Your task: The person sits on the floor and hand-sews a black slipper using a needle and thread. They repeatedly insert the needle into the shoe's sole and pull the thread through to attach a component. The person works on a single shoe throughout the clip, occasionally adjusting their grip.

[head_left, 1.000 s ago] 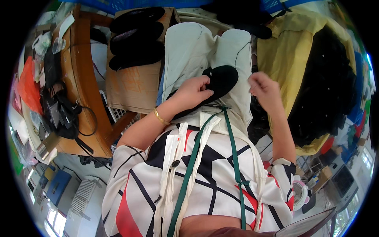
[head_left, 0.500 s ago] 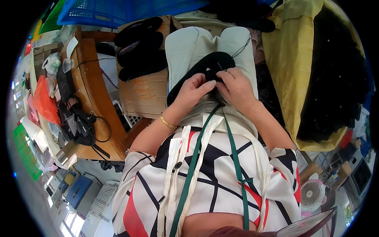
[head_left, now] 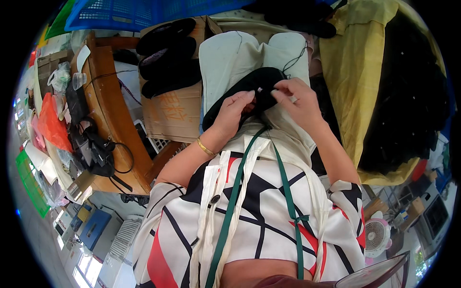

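Observation:
A black cloth shoe [head_left: 261,78] lies slantwise across the pale apron [head_left: 225,55] on my lap. A tiny light spot shows on its dark upper. My left hand [head_left: 235,108] grips the shoe's near edge, thumb and fingers pressed together. Just right of the light spot, my right hand [head_left: 300,101] is closed in a pinch at the shoe's right side, with a pale band on one finger. Whatever lies between those fingertips is too small to make out. Dark thread [head_left: 294,61] loops on the apron beyond the shoe's far end.
Several black shoes [head_left: 168,60] rest on a cardboard box [head_left: 175,113] at the left, beside a wooden table [head_left: 108,105]. On the right stands a yellow sack [head_left: 353,77] full of black items. A blue plastic basket [head_left: 115,14] is at the far side.
My right hand has moved slightly right, away from my left hand, opening a gap between them. The needle seen standing near the right fingers no longer shows.

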The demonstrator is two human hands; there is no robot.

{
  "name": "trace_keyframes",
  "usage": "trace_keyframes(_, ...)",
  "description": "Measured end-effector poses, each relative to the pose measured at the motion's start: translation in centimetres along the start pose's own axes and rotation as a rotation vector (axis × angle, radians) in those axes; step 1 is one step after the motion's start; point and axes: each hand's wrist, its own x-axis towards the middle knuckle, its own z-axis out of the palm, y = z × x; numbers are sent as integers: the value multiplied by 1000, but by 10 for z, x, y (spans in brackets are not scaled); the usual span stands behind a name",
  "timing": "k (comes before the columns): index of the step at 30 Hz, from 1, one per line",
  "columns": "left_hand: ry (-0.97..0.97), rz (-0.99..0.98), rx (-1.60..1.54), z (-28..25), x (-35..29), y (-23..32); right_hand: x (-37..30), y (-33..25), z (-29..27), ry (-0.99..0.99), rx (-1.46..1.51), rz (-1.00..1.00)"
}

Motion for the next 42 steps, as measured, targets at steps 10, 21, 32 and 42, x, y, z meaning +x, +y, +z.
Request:
trace_keyframes(10,81,166,484,13,-3,2,24,-16,-10,-126,-28,2)
trace_keyframes(21,27,483,855,6,-4,17,39,-2,17,273,0,-254)
trace_keyframes(32,-128,1148,1183,47,-7,57,-18,34,-73,243,596,477)
trace_keyframes(42,-217,892,1030,42,2,39,-5,78,-219,1089,543,228)
